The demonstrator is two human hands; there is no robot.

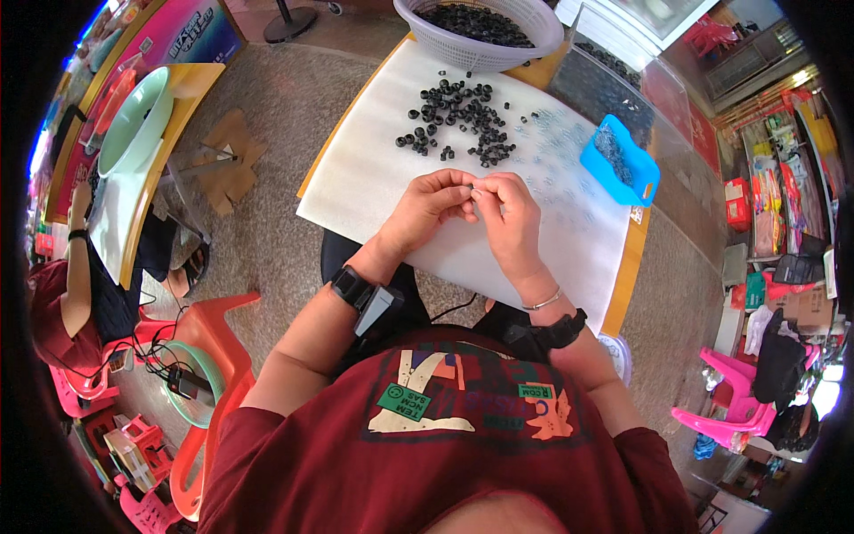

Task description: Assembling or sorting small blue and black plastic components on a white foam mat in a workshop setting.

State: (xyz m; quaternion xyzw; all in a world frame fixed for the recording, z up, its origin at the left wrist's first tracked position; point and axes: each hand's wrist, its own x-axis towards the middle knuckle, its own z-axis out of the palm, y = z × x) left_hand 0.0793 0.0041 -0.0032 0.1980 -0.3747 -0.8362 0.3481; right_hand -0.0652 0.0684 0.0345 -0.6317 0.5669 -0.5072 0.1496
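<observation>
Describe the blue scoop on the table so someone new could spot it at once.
Start at the white sheet covering the table, then look to its right edge. The blue scoop lies there holding small dark pieces, right of the loose black rings; it is the only bright blue thing on the sheet.

Hands over the sheet, rings behind them

Rings lie on the sheet, basket further back, scoop right, both hands meeting nearer the body.

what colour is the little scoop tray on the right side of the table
Bright blue; the scoop tray shows best in the head view, right of the black rings.
</observation>
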